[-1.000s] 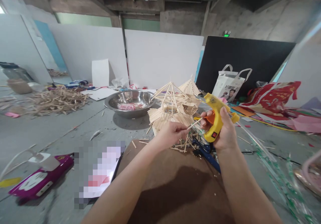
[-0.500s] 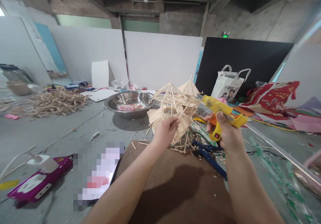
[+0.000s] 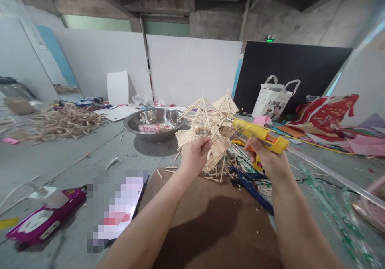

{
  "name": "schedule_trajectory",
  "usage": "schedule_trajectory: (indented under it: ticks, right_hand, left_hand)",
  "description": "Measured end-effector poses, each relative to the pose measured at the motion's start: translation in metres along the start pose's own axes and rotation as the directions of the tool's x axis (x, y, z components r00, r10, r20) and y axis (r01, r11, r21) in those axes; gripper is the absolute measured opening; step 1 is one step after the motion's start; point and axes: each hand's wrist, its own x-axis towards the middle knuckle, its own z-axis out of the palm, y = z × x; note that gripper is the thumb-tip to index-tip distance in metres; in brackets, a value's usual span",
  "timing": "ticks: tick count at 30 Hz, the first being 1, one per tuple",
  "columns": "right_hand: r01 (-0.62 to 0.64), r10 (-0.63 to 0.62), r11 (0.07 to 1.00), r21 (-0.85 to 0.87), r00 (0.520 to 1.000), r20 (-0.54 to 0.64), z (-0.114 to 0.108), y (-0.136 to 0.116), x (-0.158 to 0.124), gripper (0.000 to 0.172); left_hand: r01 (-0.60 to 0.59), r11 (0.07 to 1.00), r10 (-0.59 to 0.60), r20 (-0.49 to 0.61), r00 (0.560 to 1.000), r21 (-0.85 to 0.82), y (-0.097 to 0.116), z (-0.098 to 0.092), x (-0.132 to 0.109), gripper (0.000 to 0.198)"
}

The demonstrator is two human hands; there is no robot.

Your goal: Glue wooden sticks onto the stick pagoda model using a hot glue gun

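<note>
Two peaked roofs of pale wooden sticks rise from the stick model [image 3: 207,129] at the centre of the frame. The nearer peak is a bare frame of slanting sticks meeting at a point, with gaps between them; the one behind, slightly to the right, is covered with closely laid sticks. Below them, wide eaves of sticks set side by side spread out in ridged panels, above a tangle of loose pieces at the far edge of a brown board [image 3: 255,221]. Left of the lower centre, the left hand [image 3: 195,153] has thumb and fingers pinched together on one thin stick [image 3: 217,130], which slants up to the right across the model. Right of centre, the right hand [image 3: 269,156] is wrapped around a yellow glue gun [image 3: 255,131] — its metal nozzle points left, close to the stick's upper end, though whether they touch I cannot tell. Blue-handled pliers [image 3: 255,192] lie below the gun, and a steel bowl [image 3: 144,135] sits left of the model.
</note>
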Motion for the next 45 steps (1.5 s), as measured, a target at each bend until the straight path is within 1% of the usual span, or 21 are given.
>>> schedule_trajectory:
  ticks: [3,9,19,25,34,45]
  right_hand:
    - [-0.013,0.014,1.000,-0.022,1.000,0.015,-0.0009,0.0005,-0.0001,0.037]
    - [0.029,-0.029,0.999,-0.035,0.999,0.027,-0.0022,0.0044,0.0016,0.037]
    - [0.058,-0.056,0.996,-0.068,0.998,0.024,-0.0019,0.0067,0.0024,0.038]
    - [0.055,-0.053,0.994,-0.095,0.998,0.029,-0.0025,0.0062,0.0015,0.039]
    - [0.046,-0.044,0.993,-0.111,0.999,0.022,-0.0022,0.0050,0.0013,0.038]
    - [0.001,0.000,0.991,-0.130,1.000,0.006,-0.0027,0.0054,0.0012,0.040]
  left_hand:
    - [-0.011,1.000,0.011,-0.015,1.000,0.022,0.0005,-0.0005,-0.0004,0.021]
    - [-0.042,0.996,0.048,-0.069,0.996,0.083,-0.0005,-0.0008,-0.0008,0.019]
    - [-0.070,0.991,0.080,-0.092,0.992,0.111,-0.0001,-0.0023,0.0004,0.018]
    - [-0.047,0.993,0.059,-0.106,0.993,0.112,-0.0019,-0.0016,-0.0007,0.017]
    - [0.000,0.998,0.008,-0.130,0.991,0.061,-0.0030,-0.0001,-0.0004,0.015]
    - [0.011,0.998,-0.001,-0.171,0.985,0.060,-0.0023,-0.0014,-0.0010,0.014]
